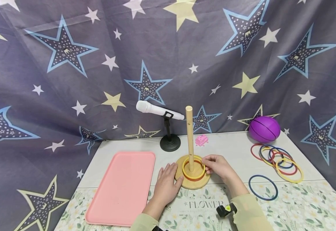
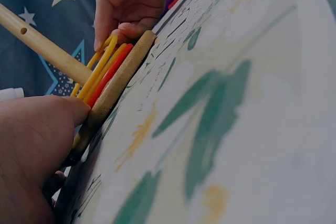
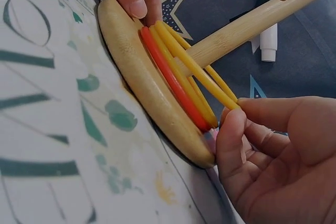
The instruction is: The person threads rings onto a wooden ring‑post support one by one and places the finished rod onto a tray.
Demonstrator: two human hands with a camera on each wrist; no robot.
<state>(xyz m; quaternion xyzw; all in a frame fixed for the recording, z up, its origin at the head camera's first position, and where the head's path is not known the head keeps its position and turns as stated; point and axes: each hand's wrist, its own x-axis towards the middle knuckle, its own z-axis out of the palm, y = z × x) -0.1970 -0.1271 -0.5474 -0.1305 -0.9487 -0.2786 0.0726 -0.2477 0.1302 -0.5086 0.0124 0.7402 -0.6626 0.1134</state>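
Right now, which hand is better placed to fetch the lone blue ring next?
Probably the right hand: it is nearer the lone blue ring, though it must first release the upper yellow ring it pinches. The left hand lies farther off, at the wooden base.

looks like a small staged tabletop play corner, home or studio can't tell: dark star-print fabric backdrop [image 1: 168, 48] hangs in folds behind the table [image 1: 231, 150] and along both sides, screening off whatever room lies beyond. white covering [image 1: 318, 208] on top, floral and leafy toward the near edge with "flower" lettering, and mostly toy-type stuff on it: wooden peg [image 1: 190, 138] on a round base, coloured rings [image 1: 276, 161], purple ball [image 1: 264, 129], little pink toy [image 1: 201, 140], white microphone [image 1: 159, 110] on black stand, plain pink tray [image 1: 121, 189].
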